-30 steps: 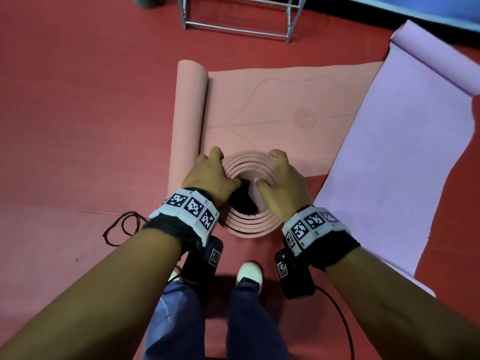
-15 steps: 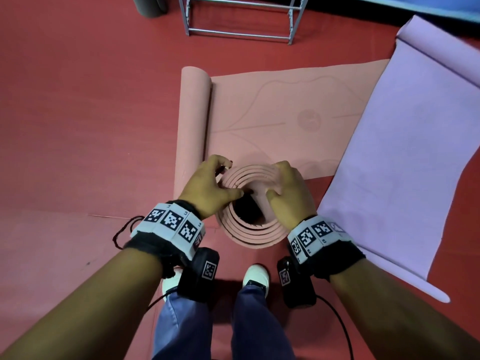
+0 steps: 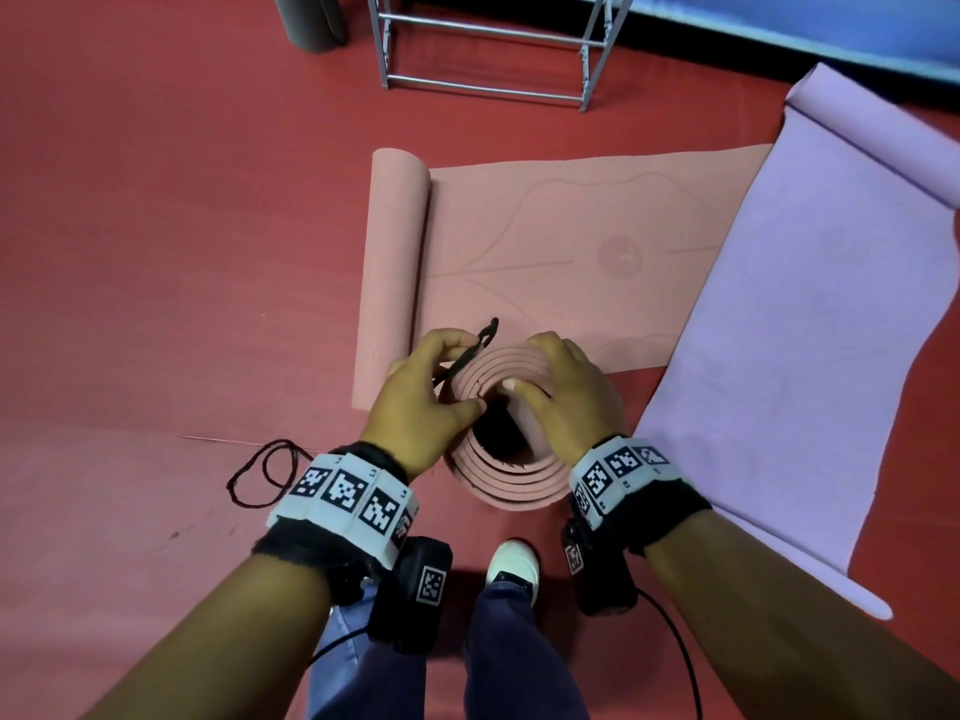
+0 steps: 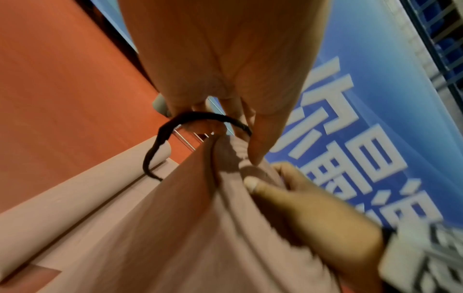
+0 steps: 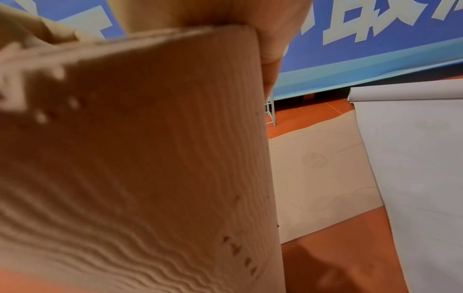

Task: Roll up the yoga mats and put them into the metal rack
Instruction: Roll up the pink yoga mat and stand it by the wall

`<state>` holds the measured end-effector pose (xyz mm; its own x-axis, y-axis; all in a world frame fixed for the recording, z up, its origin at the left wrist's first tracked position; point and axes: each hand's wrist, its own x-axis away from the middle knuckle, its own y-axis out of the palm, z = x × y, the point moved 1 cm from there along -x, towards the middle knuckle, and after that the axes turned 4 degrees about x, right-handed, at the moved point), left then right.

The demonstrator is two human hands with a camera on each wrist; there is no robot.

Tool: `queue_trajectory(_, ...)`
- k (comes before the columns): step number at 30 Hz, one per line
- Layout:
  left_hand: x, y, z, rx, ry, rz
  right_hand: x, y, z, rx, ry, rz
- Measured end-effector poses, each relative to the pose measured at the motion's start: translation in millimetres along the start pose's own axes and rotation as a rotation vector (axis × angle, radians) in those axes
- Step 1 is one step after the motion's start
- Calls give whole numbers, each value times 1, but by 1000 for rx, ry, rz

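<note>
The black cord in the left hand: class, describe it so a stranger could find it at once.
Start at the metal rack at the top of the head view and come down to the upright rolled pink mat between both hands. The black cord crosses its rim, pinched by the left hand. A second black cord lies loose on the floor.

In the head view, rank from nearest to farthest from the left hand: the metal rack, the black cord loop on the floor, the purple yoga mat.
From the left hand:
1. Black cord loop on the red floor, just left of the wrist.
2. Purple yoga mat, lying flat across to the right.
3. Metal rack, at the top, beyond the mats.
</note>
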<state>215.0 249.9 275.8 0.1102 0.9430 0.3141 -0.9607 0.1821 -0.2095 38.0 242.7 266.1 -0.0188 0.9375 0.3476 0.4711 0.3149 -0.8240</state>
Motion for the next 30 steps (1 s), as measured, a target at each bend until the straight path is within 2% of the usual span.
queue_trajectory(4,5,13,-2,-148,43,40,0,3,-3,-17,-5,15)
queue_trajectory(7,-4,18,-8,-177,123,-1,-1,3,-4,-31,-4,10)
queue_trajectory(13,-9,20,-10,-166,213,-7,-4,-11,-9,-262,-123,-53)
queue_trajectory(20,-4,31,-14,-214,165,0,-27,-13,-13,-189,-141,-208)
queue_trajectory(22,-1,31,-12,-269,142,5,-28,-14,-13,-210,-143,-187)
queue_trajectory(25,4,31,-9,-336,191,13,-28,-13,-12,-279,-200,-88)
queue_trajectory(30,4,32,-12,-254,155,34,-26,-19,-5,-311,-196,6)
